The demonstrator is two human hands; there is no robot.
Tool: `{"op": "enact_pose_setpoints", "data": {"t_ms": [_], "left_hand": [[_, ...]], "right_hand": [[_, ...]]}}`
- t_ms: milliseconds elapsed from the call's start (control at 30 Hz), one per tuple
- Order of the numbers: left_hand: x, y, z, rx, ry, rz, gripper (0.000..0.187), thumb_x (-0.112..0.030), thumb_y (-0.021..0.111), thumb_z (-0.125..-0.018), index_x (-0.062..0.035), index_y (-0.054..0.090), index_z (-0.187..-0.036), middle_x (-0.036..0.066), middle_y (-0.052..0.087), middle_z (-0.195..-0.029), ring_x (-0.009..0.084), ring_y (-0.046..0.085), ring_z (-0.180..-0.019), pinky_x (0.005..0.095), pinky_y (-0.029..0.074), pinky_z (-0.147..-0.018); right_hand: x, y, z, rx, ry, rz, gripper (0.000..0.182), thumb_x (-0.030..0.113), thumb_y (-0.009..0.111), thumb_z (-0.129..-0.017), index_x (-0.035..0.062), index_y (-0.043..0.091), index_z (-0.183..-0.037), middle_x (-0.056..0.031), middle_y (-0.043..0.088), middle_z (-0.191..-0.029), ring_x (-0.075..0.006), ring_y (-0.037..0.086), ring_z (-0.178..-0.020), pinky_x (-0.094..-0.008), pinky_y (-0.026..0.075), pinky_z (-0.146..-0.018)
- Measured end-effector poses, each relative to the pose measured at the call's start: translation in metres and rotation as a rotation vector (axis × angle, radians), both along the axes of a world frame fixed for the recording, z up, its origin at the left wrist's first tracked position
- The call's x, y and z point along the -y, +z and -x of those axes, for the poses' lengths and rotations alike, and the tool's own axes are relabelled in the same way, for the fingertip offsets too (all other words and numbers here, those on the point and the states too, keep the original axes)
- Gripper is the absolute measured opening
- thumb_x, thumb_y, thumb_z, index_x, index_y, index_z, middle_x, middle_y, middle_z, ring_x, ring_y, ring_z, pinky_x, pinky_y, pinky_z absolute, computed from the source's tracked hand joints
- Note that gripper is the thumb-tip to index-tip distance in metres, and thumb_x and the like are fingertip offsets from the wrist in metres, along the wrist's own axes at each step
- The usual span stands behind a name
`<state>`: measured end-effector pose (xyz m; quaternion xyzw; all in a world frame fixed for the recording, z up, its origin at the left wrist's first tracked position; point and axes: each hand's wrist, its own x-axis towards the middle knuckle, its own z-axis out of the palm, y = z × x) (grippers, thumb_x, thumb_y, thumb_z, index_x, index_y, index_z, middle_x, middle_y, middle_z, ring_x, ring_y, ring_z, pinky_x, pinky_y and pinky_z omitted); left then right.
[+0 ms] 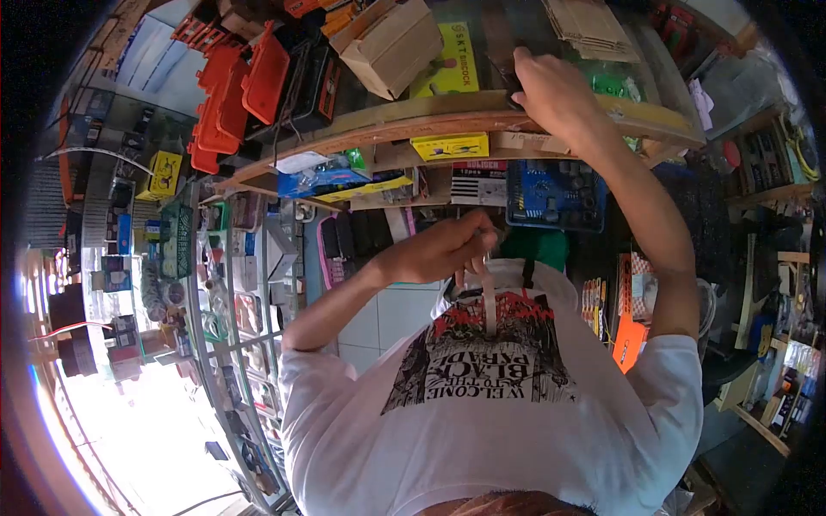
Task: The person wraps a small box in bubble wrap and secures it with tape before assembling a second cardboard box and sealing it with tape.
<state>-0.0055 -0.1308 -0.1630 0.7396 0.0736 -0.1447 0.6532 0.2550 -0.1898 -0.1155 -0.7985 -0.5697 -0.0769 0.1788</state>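
My left hand (443, 249) is in front of my chest, its fingers pinched together on a thin, pale, see-through strip (490, 301). The strip hangs down over the printed front of my white T-shirt (533, 430). Farther forward, my right hand (555, 93) reaches to the wooden front edge of the glass-topped counter (413, 116). Its fingers are curled around a small dark piece (516, 100) at that edge; most of it is hidden and I cannot tell what it is. A yellow-green box (456, 64) lies on the counter left of this hand.
A brown cardboard box (391, 52), an open orange case (222, 99) and flat cardboard pieces (589, 30) lie on the counter. Under its edge are a yellow box (450, 146) and a blue tool case (555, 196). Glass shelving (219, 344) stands left; stocked shelves (779, 163) line the right.
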Motion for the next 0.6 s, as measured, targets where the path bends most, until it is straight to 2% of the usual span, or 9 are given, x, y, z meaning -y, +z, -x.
{"op": "enact_pose_setpoints", "data": {"t_ms": [100, 200, 267, 367, 467, 500, 600], "left_hand": [[0.001, 0.006, 0.0, -0.013, -0.002, -0.059, 0.027, -0.029, 0.047, -0.108, -0.003, 0.041, -0.11, 0.012, 0.066, -0.088, 0.0174, 0.07, -0.078, 0.0319, 0.057, -0.059], [-0.004, 0.012, 0.002, 0.058, -0.123, -0.153, 0.019, -0.023, 0.046, -0.108, -0.0065, 0.038, -0.111, 0.006, 0.065, -0.092, 0.0145, 0.065, -0.083, 0.0283, 0.053, -0.063], [-0.002, 0.006, 0.003, 0.131, -0.071, -0.176, 0.021, -0.021, 0.053, -0.106, -0.0061, 0.039, -0.11, 0.006, 0.064, -0.091, 0.0154, 0.064, -0.082, 0.0293, 0.052, -0.063], [0.002, 0.007, 0.005, 0.22, -0.027, -0.249, 0.023, -0.019, 0.06, -0.102, -0.0054, 0.042, -0.107, 0.006, 0.062, -0.091, 0.0161, 0.064, -0.083, 0.0306, 0.052, -0.064], [0.002, 0.023, 0.003, 0.221, -0.019, -0.299, 0.023, -0.02, 0.061, -0.102, -0.0049, 0.044, -0.105, 0.007, 0.06, -0.093, 0.0161, 0.065, -0.086, 0.0314, 0.054, -0.068], [0.002, 0.026, 0.003, 0.207, -0.019, -0.309, 0.023, -0.021, 0.061, -0.102, -0.0048, 0.045, -0.104, 0.007, 0.059, -0.094, 0.016, 0.066, -0.087, 0.0316, 0.055, -0.069], [0.0, 0.017, 0.004, 0.162, 0.028, -0.186, 0.024, -0.022, 0.06, -0.102, -0.0046, 0.045, -0.105, 0.007, 0.058, -0.095, 0.0153, 0.066, -0.088, 0.0322, 0.058, -0.075]], "right_hand": [[-0.004, 0.005, -0.002, 0.084, 0.028, 0.05, 0.029, 0.006, 0.075, -0.08, -0.0046, 0.057, -0.101, -0.0243, 0.068, -0.092, -0.0424, 0.067, -0.093, -0.0508, 0.054, -0.079], [-0.009, 0.001, -0.012, 0.133, 0.082, 0.003, 0.028, 0.003, 0.075, -0.077, -0.0016, 0.057, -0.098, -0.0212, 0.066, -0.091, -0.0409, 0.066, -0.09, -0.0488, 0.053, -0.075], [-0.008, -0.003, -0.024, 0.114, 0.131, -0.055, 0.028, 0.002, 0.075, -0.076, 0.0003, 0.056, -0.097, -0.019, 0.065, -0.09, -0.0392, 0.065, -0.087, -0.0476, 0.052, -0.072], [-0.008, -0.009, -0.043, -0.015, 0.157, -0.014, 0.031, 0.002, 0.075, -0.075, 0.0019, 0.055, -0.099, -0.0143, 0.063, -0.086, -0.0324, 0.063, -0.08, -0.0432, 0.049, -0.068], [0.011, 0.01, -0.042, -0.295, 0.094, 0.048, 0.034, 0.002, 0.075, -0.074, 0.002, 0.054, -0.102, -0.0115, 0.061, -0.083, -0.0274, 0.062, -0.077, -0.0403, 0.048, -0.067], [0.019, 0.002, -0.053, -0.296, 0.165, -0.032, 0.037, 0.003, 0.076, -0.076, 0.0034, 0.057, -0.109, -0.0061, 0.06, -0.081, -0.0169, 0.059, -0.072, -0.0331, 0.046, -0.062], [0.045, 0.02, -0.06, -0.697, 0.221, 0.038, 0.044, 0.002, 0.075, -0.077, 0.0057, 0.061, -0.118, -0.0035, 0.064, -0.082, -0.0116, 0.064, -0.077, -0.0299, 0.05, -0.064]]}}
